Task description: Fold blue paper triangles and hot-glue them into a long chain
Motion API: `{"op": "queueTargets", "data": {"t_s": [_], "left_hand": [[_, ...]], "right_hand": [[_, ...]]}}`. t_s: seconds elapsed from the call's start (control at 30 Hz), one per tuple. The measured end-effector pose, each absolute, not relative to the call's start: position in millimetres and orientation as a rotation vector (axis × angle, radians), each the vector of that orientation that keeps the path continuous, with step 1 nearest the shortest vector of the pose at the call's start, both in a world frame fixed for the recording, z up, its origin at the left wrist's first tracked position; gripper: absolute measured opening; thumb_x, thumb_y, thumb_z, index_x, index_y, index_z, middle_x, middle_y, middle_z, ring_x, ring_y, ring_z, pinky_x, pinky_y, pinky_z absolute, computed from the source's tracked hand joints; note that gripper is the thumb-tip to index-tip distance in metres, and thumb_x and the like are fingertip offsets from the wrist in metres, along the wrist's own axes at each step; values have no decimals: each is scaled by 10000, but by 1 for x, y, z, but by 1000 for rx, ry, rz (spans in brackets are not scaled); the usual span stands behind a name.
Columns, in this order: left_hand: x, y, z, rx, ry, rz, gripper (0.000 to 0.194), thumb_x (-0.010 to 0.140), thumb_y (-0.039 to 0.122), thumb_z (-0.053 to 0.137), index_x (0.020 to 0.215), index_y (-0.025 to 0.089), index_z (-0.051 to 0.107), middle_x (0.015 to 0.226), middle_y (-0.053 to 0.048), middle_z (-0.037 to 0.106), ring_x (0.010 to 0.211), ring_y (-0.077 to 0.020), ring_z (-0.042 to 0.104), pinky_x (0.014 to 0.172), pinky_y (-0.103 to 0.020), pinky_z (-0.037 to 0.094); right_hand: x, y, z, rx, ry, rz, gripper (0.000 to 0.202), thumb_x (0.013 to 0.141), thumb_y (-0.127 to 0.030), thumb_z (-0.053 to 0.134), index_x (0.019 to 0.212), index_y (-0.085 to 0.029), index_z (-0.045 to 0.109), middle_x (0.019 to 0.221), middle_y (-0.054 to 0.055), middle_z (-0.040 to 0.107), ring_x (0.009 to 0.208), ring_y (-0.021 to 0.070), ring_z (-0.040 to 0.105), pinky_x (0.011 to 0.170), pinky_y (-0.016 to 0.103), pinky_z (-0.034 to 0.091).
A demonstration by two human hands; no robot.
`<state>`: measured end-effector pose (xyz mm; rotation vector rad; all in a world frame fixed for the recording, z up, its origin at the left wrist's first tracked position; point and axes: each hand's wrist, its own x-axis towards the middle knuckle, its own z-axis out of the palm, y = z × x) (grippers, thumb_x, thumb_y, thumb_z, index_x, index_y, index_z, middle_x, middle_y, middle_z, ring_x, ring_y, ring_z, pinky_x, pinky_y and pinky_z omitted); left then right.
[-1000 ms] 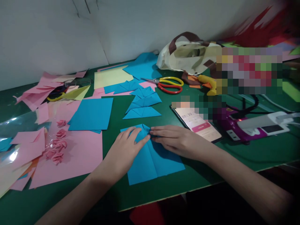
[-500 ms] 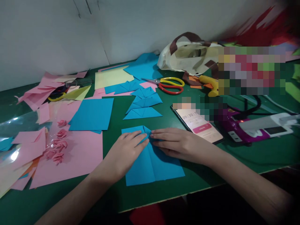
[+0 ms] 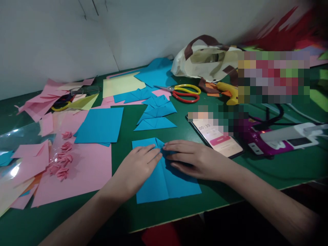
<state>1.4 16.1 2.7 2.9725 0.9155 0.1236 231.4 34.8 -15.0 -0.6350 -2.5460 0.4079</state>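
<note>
A creased sheet of blue paper (image 3: 153, 186) lies on the table before me, with a lengthwise fold line down its middle. My left hand (image 3: 139, 164) rests flat on its upper left part, fingers stretched toward the crease. At the top middle, my right hand (image 3: 194, 159) has its fingertips on a turned edge of the sheet; the palm hides the upper right corner. Just beyond lie several folded blue paper triangles (image 3: 156, 123), partly overlapping. To the left sits a small stack of blue squares (image 3: 101, 124).
Pink paper roses (image 3: 65, 158) lie on a pink sheet (image 3: 87, 174) at left. Scissors (image 3: 186, 93) with red and yellow handles lie behind the triangles. A phone (image 3: 220, 140), a purple power strip (image 3: 268, 136), a yellow glue gun (image 3: 228, 92) and a cream bag (image 3: 200, 61) stand or lie right and behind.
The view has shifted very slightly. Both hands stay at the top of the blue sheet, with only a small movement of the right fingers.
</note>
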Motion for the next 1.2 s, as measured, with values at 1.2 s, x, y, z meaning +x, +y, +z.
{"op": "queueTargets", "data": {"t_s": [1.2], "left_hand": [[4, 15, 8, 3022, 899, 51, 368, 886, 69, 330, 1180, 86, 552, 1249, -120, 578, 1163, -242, 532, 913, -362, 487]], "right_hand": [[208, 27, -21, -987, -2471, 461, 280, 896, -200, 429, 1169, -172, 487, 1263, 121, 562, 1210, 212, 484, 997, 459, 407]]}}
